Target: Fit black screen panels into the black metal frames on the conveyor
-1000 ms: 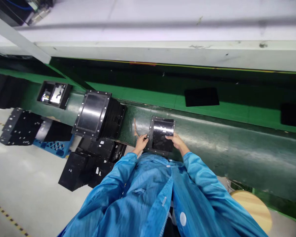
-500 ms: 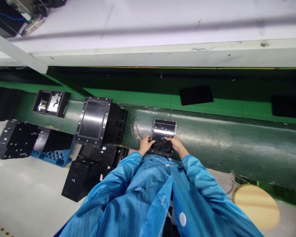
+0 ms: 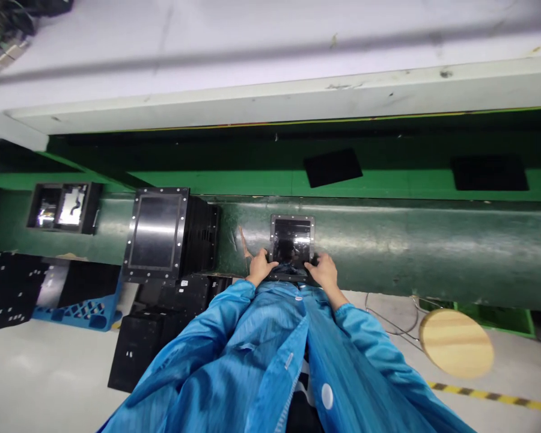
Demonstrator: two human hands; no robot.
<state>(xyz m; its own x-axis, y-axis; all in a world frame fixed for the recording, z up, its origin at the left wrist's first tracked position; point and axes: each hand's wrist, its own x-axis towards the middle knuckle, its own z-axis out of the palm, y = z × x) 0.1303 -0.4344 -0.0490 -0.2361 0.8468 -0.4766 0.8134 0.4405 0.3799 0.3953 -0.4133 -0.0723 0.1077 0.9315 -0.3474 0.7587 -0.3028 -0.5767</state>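
Observation:
A glossy black panel in a dark frame dotted with fasteners (image 3: pixel 292 234) lies on the green bench in front of my body. My left hand (image 3: pixel 260 266) grips its left edge near the lower corner, the thumb on the top face. At the lower right edge, my right hand (image 3: pixel 323 270) holds it the same way, thumb over the frame. The fingers beneath the panel are partly hidden. Blue sleeves cover both arms. To the left on the bench stands a tall stack of larger framed black panels (image 3: pixel 157 231).
A black box with shiny pieces (image 3: pixel 63 207) sits farther left on the green bench (image 3: pixel 415 240). Two flat black sheets, one nearer (image 3: pixel 333 168), lie behind. Black boxes (image 3: pixel 139 349) and a blue pallet (image 3: pixel 90 310) stand on the floor. A round wooden stool (image 3: pixel 456 343) is at right.
My right hand has shifted from the panel's face towards its right edge. The panel's reflection has changed. The camera view has turned, moving the surroundings in the picture.

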